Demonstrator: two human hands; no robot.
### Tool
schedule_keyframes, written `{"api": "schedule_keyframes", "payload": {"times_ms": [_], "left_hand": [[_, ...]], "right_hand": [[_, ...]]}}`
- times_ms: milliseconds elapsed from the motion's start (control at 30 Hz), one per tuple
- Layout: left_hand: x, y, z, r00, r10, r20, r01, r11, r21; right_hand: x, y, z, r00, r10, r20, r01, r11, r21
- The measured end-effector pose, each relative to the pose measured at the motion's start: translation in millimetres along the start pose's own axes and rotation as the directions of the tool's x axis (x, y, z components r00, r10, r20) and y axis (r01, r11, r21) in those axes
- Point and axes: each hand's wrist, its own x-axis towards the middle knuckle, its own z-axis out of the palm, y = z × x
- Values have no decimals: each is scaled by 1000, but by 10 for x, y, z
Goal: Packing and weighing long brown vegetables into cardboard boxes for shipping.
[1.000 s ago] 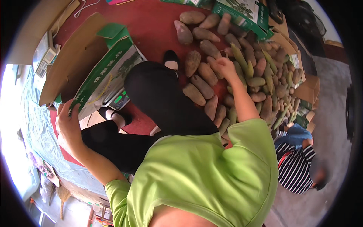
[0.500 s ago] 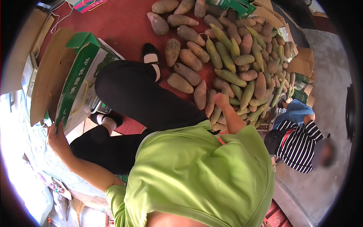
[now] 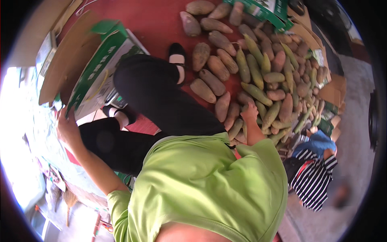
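Observation:
My left hand grips the near edge of a tall green-and-white cardboard box at the left, its brown flap folded outward. My right hand is down in a heap of produce on the right, fingers bent over the end of a brown oblong vegetable. Slight blur and the surrounding pieces partly hide that hold. Several more brown, rough-skinned pieces lie beside it, mixed with long green-yellow vegetables.
Under the box is a scale, its display beside my knee. Red matting covers the floor. Behind the heap are an open green carton and brown cartons. A person in a striped top sits at the right.
My right hand has reached lower onto the heap, its fingers now at a brown vegetable. The left hand keeps its grip on the box. The whole view has shifted slightly.

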Motion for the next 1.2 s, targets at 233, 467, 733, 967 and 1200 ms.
{"api": "schedule_keyframes", "payload": {"times_ms": [233,467,733,967,1200], "left_hand": [[-23,95,56,983,82,-164,-89,995,-34],[-57,159,0,986,62,-157,-67,997,-32],[-102,108,-4,945,132,-298,-163,983,-83],[-131,90,16,940,144,-309,-182,979,-97],[-96,134,-27,947,133,-291,-156,986,-55]], "right_hand": [[199,216,62,1000,-6,-17,6,1000,-1],[-141,182,-214,967,-168,-189,180,982,49],[-223,-616,-1360,622,-415,-664,689,694,211],[-1375,-2191,-2962,299,-386,-873,945,-10,328],[-2512,-3838,-3093,41,-599,-800,786,-475,396]]}}
